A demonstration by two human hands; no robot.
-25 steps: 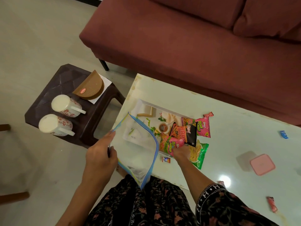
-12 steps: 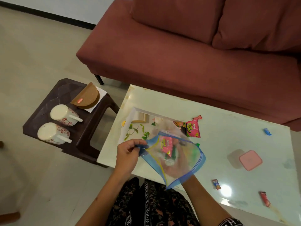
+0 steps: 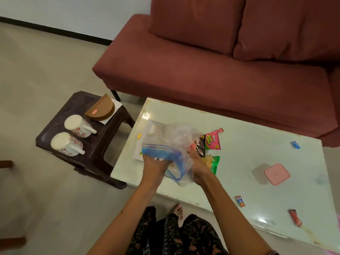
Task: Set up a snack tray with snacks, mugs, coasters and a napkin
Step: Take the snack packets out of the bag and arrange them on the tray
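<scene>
Now both hands hold a clear plastic zip bag (image 3: pixel 171 144) over the near-left part of the pale worktop (image 3: pixel 257 162). The bag is transparent and crumpled, with a blue zip strip along its mouth, and it covers most of the white tray (image 3: pixel 145 133) under it. The left hand (image 3: pixel 154 166) grips the blue strip with curled fingers. The right hand (image 3: pixel 197 167) grasps the loose plastic at the other side; its fingers are partly hidden by the bag.

Just beside the right hand lie the snack packets: a pink one (image 3: pixel 212 139), a dark one (image 3: pixel 200 147) and a green one (image 3: pixel 213 163), close together on the worktop. A pink square lid (image 3: pixel 276 174) and several small wrapped sweets (image 3: pixel 240 201) lie well apart to the right.

On the dark stool (image 3: pixel 95 153) at the left stand two white mugs (image 3: pixel 78 125) with red flowers, upside down, near brown coasters (image 3: pixel 101 109) that rest on a white napkin (image 3: pixel 112 115).
</scene>
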